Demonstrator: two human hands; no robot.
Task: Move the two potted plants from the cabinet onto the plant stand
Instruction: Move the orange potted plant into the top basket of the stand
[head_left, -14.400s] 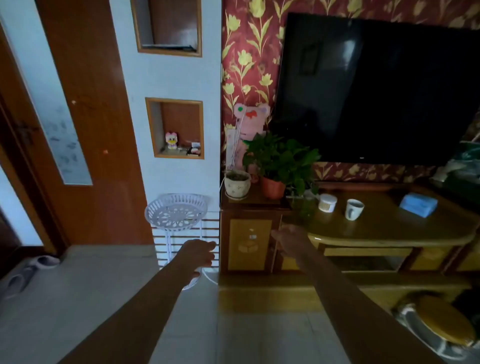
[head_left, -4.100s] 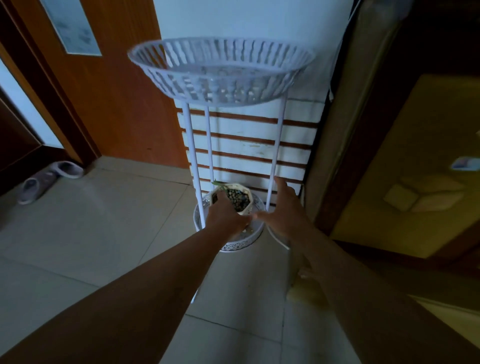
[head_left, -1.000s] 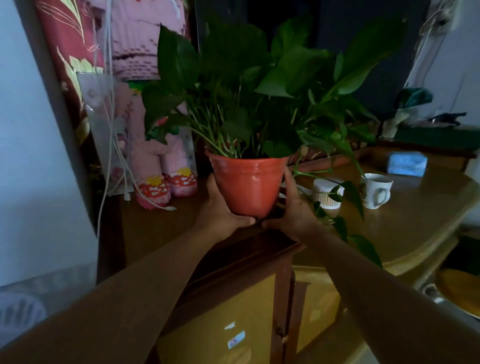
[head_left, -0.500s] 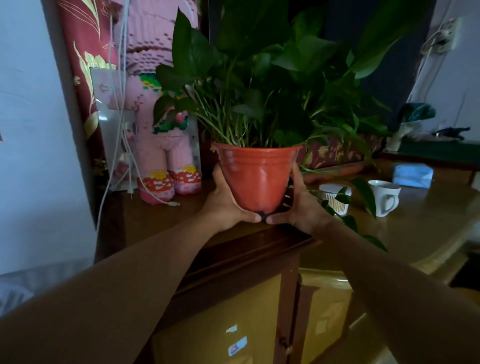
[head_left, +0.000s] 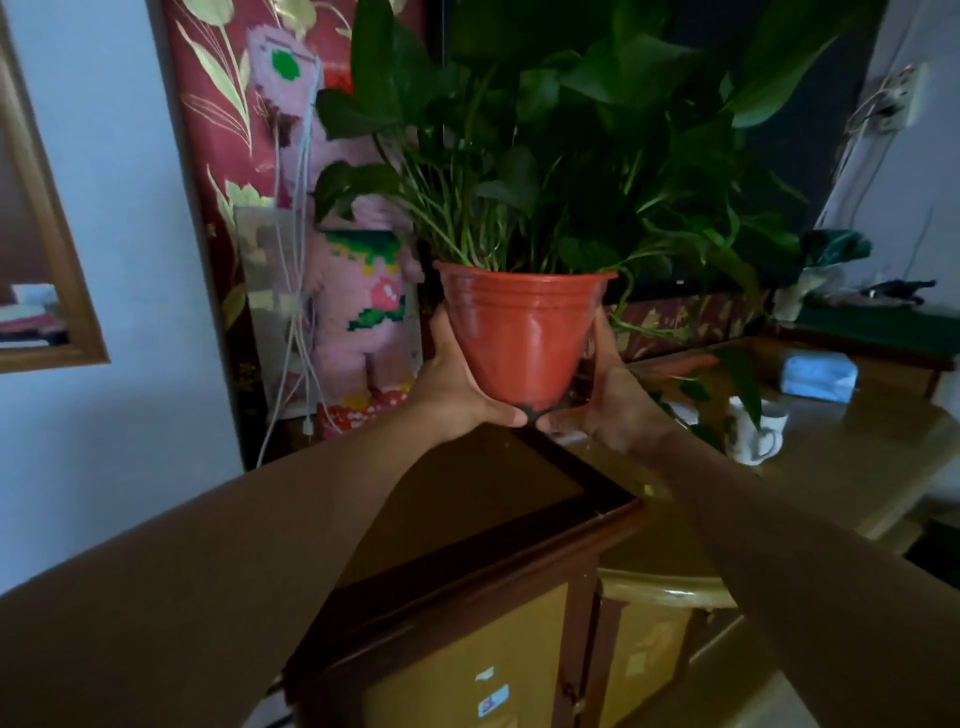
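A leafy green plant in an orange-red plastic pot (head_left: 522, 332) hangs in the air above the dark wooden cabinet top (head_left: 483, 483). My left hand (head_left: 457, 387) cups the pot's left side and underside. Against the pot's right side presses my right hand (head_left: 605, 400), its fingertips meeting the left ones under the base. Long leaves trail down to the right over the cabinet. Neither the plant stand nor the second pot shows in this view.
A pink block-built figure (head_left: 358, 291) and white cables (head_left: 293, 322) stand against the red floral wall behind the pot. A white mug (head_left: 753, 434) and a blue box (head_left: 818, 374) sit on the lower yellow counter to the right. A wall niche frame (head_left: 57, 291) is at left.
Both hands have raised the orange-red pot clear of the cabinet top; one second ago its base was resting on or just above the wood.
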